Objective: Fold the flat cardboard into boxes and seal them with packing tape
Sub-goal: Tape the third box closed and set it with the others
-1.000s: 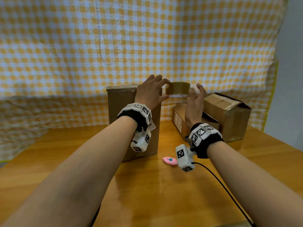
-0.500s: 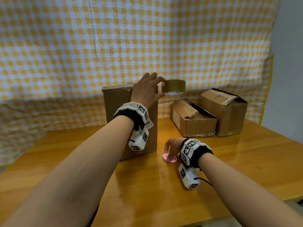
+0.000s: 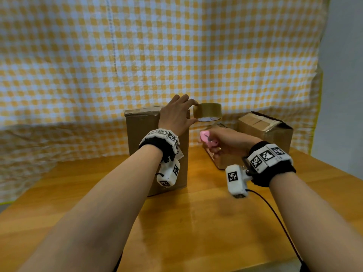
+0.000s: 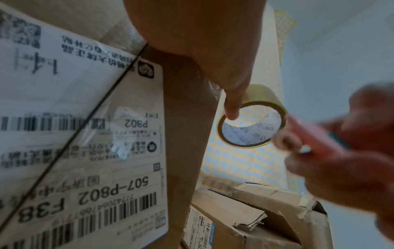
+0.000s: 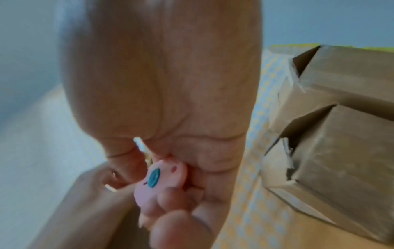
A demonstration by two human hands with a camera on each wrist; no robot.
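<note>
A tall cardboard box (image 3: 141, 134) stands upright on the wooden table (image 3: 196, 222), its shipping label (image 4: 85, 134) facing me. My left hand (image 3: 176, 116) holds a roll of brown packing tape (image 3: 208, 111) at the box's top right corner, thumb and fingers pinching the ring (image 4: 251, 124). Just below the roll, my right hand (image 3: 225, 140) grips a small pink cutter (image 3: 206, 137) with a teal button (image 5: 154, 178). A clear tape strip seems to run from roll to box, hard to make out.
Two more cardboard boxes (image 3: 267, 128) with torn, partly open flaps (image 5: 319, 118) lie at the back right. A yellow checked cloth (image 3: 157, 55) hangs behind the table. A black cable (image 3: 275, 213) trails from my right wrist.
My right hand went down from the tape roll to the table, picked up the pink cutter and raised it to just under the roll. The left hand kept holding the roll at the box.
</note>
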